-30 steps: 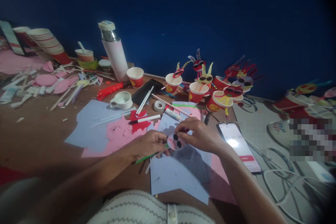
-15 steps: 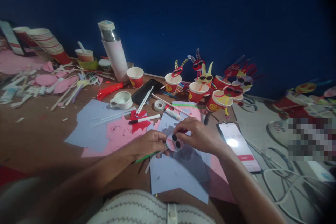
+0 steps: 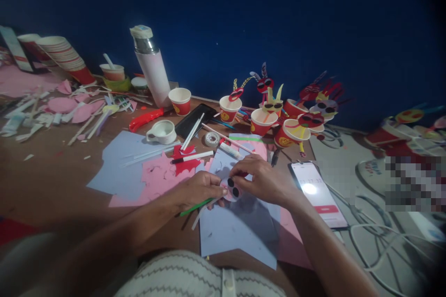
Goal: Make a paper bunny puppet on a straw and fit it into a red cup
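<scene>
A small round pink paper face (image 3: 228, 193) with two black oval pieces on it is held over light blue paper (image 3: 240, 236). My left hand (image 3: 205, 186) grips its left edge, the thumb lying on the front. Below that hand a green strip (image 3: 195, 207) and a pale straw (image 3: 200, 217) stick out; how they are held is hidden. My right hand (image 3: 254, 174) pinches at the face's upper right edge beside the black pieces. Something dark red shows under its fingers, too small to name.
Behind the hands lie a marker (image 3: 193, 157), a glue stick (image 3: 230, 150), a tape roll (image 3: 212, 138) and a white cup (image 3: 161, 132). Paper cups (image 3: 264, 122) with paper faces stand at the back. A lit phone (image 3: 318, 195) lies right; a flask (image 3: 151, 69) stands left.
My left thumb has moved right, further onto the front of the pink paper face. My right hand stays at its edge, almost unmoved.
</scene>
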Motion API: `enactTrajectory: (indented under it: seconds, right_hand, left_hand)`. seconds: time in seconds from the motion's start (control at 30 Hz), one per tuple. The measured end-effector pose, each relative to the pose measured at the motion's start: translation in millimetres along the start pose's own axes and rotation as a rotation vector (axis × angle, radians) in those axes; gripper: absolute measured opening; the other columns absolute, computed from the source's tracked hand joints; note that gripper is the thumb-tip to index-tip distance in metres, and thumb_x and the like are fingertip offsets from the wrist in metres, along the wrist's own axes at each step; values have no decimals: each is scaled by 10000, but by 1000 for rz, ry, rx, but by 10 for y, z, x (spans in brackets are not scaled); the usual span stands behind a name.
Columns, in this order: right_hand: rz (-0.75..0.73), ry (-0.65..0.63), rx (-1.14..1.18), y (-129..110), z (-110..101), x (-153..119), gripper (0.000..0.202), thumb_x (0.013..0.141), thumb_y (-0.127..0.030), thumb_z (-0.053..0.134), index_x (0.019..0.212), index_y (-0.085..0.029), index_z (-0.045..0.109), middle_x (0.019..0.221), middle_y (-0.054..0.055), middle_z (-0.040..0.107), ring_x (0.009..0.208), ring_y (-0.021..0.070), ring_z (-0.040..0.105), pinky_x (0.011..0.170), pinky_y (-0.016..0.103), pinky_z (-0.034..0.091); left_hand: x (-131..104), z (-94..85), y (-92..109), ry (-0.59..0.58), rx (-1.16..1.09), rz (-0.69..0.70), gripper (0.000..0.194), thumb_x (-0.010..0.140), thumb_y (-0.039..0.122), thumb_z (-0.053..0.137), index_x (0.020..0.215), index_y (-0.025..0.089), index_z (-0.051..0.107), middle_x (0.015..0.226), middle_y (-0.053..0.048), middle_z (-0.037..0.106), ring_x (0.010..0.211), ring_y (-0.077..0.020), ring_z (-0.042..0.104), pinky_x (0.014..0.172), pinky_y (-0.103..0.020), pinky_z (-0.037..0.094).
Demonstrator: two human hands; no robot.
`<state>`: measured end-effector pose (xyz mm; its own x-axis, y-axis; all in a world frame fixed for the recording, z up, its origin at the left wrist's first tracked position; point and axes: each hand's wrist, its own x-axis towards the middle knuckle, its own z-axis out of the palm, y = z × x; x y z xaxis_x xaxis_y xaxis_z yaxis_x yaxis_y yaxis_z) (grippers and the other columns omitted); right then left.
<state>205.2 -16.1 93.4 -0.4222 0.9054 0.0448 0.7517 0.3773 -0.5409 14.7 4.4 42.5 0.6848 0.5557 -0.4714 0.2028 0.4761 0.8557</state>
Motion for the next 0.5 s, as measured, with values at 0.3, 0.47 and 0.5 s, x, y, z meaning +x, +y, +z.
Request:
enactTrajectory:
  seconds: [0.3,0.47,0.5]
  right_hand:
    - [-37,7,2,7,30,-1,173,739,-71,578,771,-203,685,726,-17,700,760,156,612,809,306,387]
    - [-40,168,140,30,-35,-35,135,805,-196,601,913,-206,682,877,23,705,832,173,624,828,320,419]
    - [-24,247,193,41,-55,-44,156,818,-229,602,955,-206,673,945,38,695,891,184,619,845,323,422]
  left_hand:
    - [14,13,-21,39,-14,3,139,673,236,670,621,125,605,565,-26,657,416,-84,515,373,-173,354]
    - [15,25,3,62,-136,0,74,642,166,686,668,102,661,548,-21,645,393,-75,509,365,-165,336]
    - [18,21,4,70,-181,3,87,640,167,690,687,97,668,562,-27,648,409,-81,524,360,-163,330]
